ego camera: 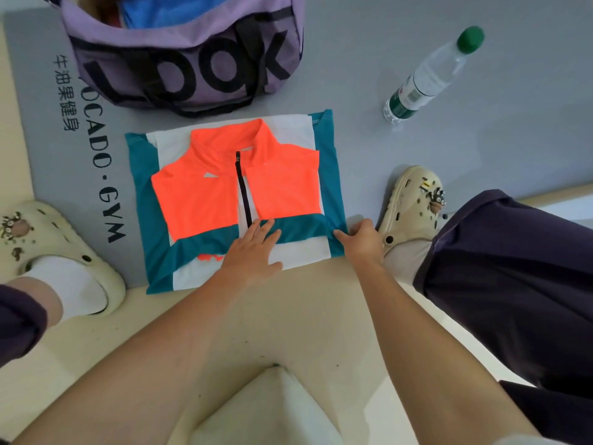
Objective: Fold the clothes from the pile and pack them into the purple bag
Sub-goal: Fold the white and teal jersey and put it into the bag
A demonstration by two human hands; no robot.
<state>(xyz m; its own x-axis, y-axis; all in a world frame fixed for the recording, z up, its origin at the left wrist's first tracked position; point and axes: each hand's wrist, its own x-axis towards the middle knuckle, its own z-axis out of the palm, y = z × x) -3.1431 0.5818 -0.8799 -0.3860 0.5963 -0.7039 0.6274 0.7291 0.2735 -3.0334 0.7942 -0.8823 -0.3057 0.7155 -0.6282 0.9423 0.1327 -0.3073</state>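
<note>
An orange, teal and white zip jacket lies folded into a rectangle on the grey mat, collar pointing away from me. My left hand presses flat on its near teal band, fingers spread. At the jacket's near right corner, my right hand pinches the teal edge. The purple bag with black lettering stands open just beyond the jacket, with blue fabric visible inside it.
A clear water bottle with a green cap lies on the grey mat to the right. My feet in cream clogs sit at the left and right of the jacket. The near floor is beige.
</note>
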